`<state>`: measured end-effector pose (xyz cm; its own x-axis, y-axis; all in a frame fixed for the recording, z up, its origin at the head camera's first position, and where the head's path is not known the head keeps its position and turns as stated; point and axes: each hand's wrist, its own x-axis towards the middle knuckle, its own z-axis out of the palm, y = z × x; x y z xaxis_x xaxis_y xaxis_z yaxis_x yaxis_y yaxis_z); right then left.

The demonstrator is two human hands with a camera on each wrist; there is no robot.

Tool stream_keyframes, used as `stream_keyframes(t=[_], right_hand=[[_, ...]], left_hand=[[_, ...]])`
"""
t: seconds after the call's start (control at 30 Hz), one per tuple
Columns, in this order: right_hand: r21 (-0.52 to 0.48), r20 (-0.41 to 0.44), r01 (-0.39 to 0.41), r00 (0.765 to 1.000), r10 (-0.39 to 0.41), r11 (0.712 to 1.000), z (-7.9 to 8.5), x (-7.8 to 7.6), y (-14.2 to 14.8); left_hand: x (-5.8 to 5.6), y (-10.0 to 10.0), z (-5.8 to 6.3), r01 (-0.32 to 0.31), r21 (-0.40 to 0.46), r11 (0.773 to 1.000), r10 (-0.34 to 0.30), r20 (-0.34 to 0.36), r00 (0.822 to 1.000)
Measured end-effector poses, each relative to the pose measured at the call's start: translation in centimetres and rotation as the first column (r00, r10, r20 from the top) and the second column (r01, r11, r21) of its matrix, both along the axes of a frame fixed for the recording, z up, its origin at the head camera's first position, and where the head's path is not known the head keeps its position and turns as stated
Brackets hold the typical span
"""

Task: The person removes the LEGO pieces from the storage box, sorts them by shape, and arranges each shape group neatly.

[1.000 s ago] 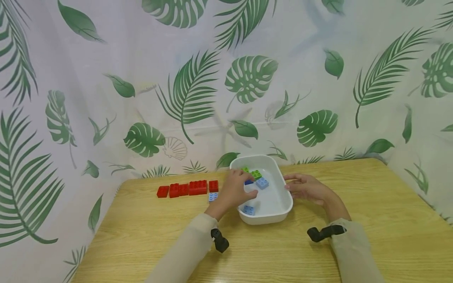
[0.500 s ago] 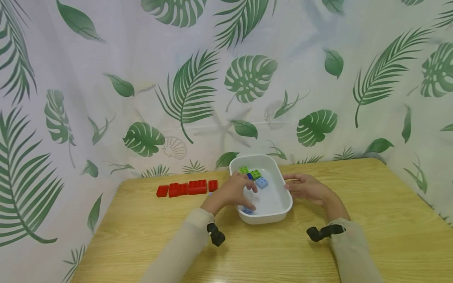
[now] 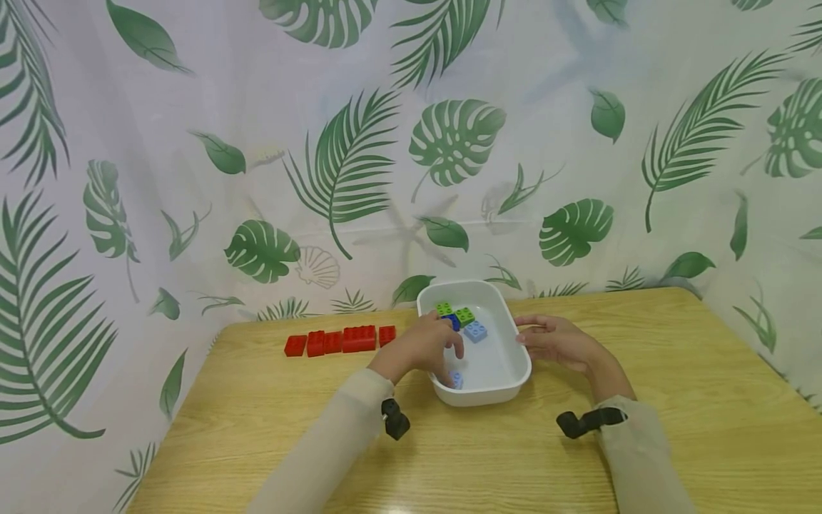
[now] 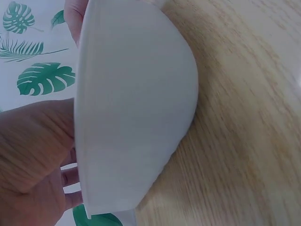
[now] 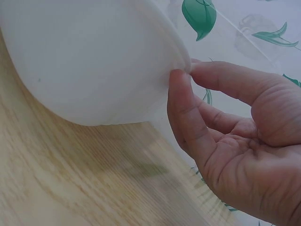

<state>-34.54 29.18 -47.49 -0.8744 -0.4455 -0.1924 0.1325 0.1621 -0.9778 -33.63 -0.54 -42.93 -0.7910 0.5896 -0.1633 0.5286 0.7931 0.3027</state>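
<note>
A white plastic box (image 3: 493,397) stands on the table. My right hand (image 3: 555,341) pinches its right rim between thumb and fingers, plainly seen in the right wrist view. Over the left rim reaches my left hand (image 3: 424,344), fingers bent loosely down into the box. Its thumb is beside a light blue toy brick (image 3: 457,380) near the front; whether they touch is unclear. In the left wrist view the box wall hides the fingertips. Deeper inside lie a dark blue brick (image 3: 452,321), a light blue brick (image 3: 476,331) and two green bricks (image 3: 464,316).
Several red bricks (image 3: 358,339) form a row on the wooden table (image 3: 257,414), left of the box. A leaf-patterned cloth (image 3: 359,178) hangs behind the table's back edge.
My left hand has shifted toward the front of the box, its thumb coming down by the front light blue brick. The light blue brick on the table is now hidden. My right hand keeps still.
</note>
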Motion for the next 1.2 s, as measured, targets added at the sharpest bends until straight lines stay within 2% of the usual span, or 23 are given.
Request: stream_keyframes(t=[0.4, 0.7, 0.9, 1.2], right_hand=[[-0.009, 0.005, -0.001, 1.0, 0.001, 1.0, 0.1, -0.1, -0.1], [-0.024, 0.005, -0.003, 1.0, 0.003, 1.0, 0.2, -0.1, -0.2], [-0.031, 0.005, -0.003, 1.0, 0.003, 1.0, 0.0, -0.2, -0.2], [0.002, -0.008, -0.001, 1.0, 0.001, 1.0, 0.5, 0.3, -0.2]], left_hand=[[-0.5, 0.0, -1.2, 0.007, -0.006, 1.0, -0.008, -0.1, 0.995], [-0.5, 0.4, -1.3, -0.035, -0.012, 0.999, 0.034, -0.096, 0.995], [-0.6, 0.4, -1.8, -0.046, 0.014, 0.999, 0.047, -0.098, 0.994], [-0.5, 0.6, -2.4, -0.036, 0.069, 0.997, 0.047, -0.158, 0.986]])
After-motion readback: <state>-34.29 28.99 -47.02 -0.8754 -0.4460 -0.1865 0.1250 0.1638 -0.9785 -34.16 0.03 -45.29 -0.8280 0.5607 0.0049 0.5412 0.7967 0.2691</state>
